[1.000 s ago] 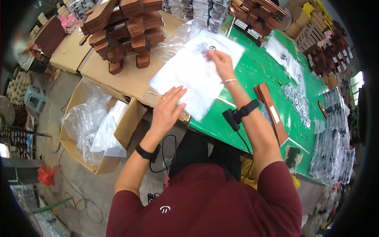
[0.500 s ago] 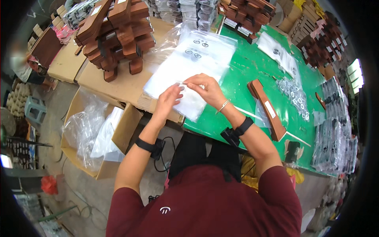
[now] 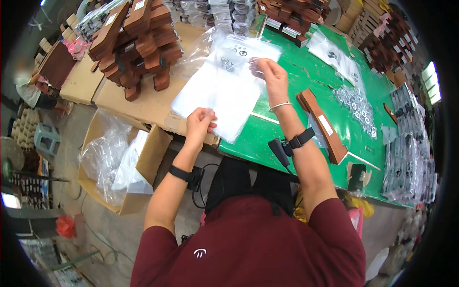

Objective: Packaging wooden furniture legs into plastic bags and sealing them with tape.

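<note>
Sheets of clear plastic bags with dark printed symbols lie piled in front of me, across the cardboard and the green table top. My left hand is closed at the near edge of the top bag, thumb and fingers pinched on it. Farther off and to the right, my right hand is raised over the pile, its fingers pinching the bag's thin clear film; the fingertips are a little blurred. To the right of my right forearm lies a reddish-brown wooden piece with a white label, partly over a clear sheet.
Stacked brown wooden pieces stand on cardboard at the left. An open carton of loose plastic is below. On the green table lie small ring-like parts in clear packets and more bags. Wrapped pieces are stacked at right.
My hands have parted. The right moved away from me and up to the right, drawing the film out; the left dropped slightly toward the pile's near edge.
</note>
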Motion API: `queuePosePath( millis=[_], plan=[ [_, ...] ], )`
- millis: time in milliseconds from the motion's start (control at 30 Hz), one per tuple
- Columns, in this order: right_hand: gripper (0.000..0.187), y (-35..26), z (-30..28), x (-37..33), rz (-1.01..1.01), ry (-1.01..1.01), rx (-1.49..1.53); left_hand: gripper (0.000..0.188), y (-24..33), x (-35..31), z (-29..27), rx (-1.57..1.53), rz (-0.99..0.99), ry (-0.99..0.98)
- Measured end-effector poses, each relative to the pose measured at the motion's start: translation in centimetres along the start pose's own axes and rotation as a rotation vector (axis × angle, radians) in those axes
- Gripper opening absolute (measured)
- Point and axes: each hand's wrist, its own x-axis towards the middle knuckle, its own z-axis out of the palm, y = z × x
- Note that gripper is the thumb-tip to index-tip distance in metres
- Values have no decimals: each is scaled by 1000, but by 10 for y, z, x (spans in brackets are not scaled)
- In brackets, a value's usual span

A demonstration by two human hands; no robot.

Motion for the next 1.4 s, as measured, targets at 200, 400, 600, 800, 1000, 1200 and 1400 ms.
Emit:
queuePosePath(
  millis=[200,400,600,800,1000,1200,1400],
  plan=[
    [17,-2,-5,-25,-214,-320,-555,88,104,-17,29,821,1030,323],
    [18,-7,-28,-47,-479,-415,-821,39,90,29,42,1140,1112,98],
    [44,-35,-210,-84,-265,166,-1236,32,85,36,38,1210,1184,-79],
    [68,-70,-297,-115,497,-72,-1503,25,122,41,75,963,1198,-91],
    [61,-60,-300,-131,474,-62,-1441,20,195,27,106,687,1315,135],
    [56,-58,-262,-147,211,82,-1495,11,146,-4,102,1190,1258,90],
    [71,-45,-215,-161,75,84,-1616,22,73,-28,81,1271,1135,-29]
  ],
)
